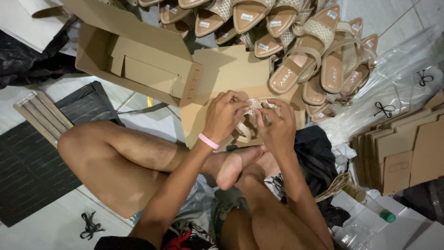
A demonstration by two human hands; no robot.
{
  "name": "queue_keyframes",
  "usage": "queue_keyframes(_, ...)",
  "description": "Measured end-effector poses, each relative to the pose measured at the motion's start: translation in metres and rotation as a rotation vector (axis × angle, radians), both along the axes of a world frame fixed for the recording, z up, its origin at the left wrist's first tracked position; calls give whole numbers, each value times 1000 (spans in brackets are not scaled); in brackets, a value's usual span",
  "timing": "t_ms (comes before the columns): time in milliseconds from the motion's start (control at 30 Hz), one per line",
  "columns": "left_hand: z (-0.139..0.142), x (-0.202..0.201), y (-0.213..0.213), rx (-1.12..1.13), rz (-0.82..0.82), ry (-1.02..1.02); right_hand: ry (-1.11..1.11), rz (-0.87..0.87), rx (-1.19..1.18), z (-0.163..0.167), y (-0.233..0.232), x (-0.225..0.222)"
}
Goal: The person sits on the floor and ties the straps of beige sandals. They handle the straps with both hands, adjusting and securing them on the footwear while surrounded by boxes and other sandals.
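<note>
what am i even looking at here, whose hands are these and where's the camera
There is one picture, taken by a camera worn on a person's head and looking down, so the arms and crossed bare legs belong to the wearer, who sits on a tiled floor. The left hand, with a pink wristband, and the right hand together hold a beige sandal and work at its strap over a flat sheet of cardboard. Beyond the hands lies a pile of matching beige sandals. An open cardboard box lies at upper left, a stack of flattened boxes at right, and clear plastic bags beside the pile.
</note>
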State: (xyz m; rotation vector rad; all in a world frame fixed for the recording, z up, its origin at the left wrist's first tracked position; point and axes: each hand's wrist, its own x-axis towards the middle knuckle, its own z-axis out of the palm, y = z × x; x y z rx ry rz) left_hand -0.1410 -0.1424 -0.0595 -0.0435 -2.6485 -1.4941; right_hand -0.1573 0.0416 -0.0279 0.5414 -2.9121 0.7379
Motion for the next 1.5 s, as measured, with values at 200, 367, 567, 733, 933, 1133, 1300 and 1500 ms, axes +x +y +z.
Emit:
queue_keyframes(200, 2, -2, 1, -72, -35, -35, -188, -104, -76, -8, 6, -12)
queue_keyframes(367, 3, -3, -1, -23, -32, 11, -151, -38, -93, -4, 7, -13)
queue_keyframes(567, 1, 3, -12, 246, 105, -176, -62, 84, -43, 12, 4, -13)
queue_keyframes(733, -8, 2, -14, 208, 70, -216, -81, 179, 70, 16, -1, -26)
queue_keyframes(933, -14, -10, -10, 155, 11, -241, -39, 285, 124, 16, -2, -37)
queue_keyframes(1133, -4, -18, -13, 96, -38, -264, -70, 198, 152, 4, 2, -28)
queue_keyframes(1300, 0, -16, -11, -233, -160, -28, -284, 20, 29, -7, 3, -27)
queue_keyframes(1500, -2, -13, -10, -296, -187, 3, -138, 128, 72, 9, 3, -22)
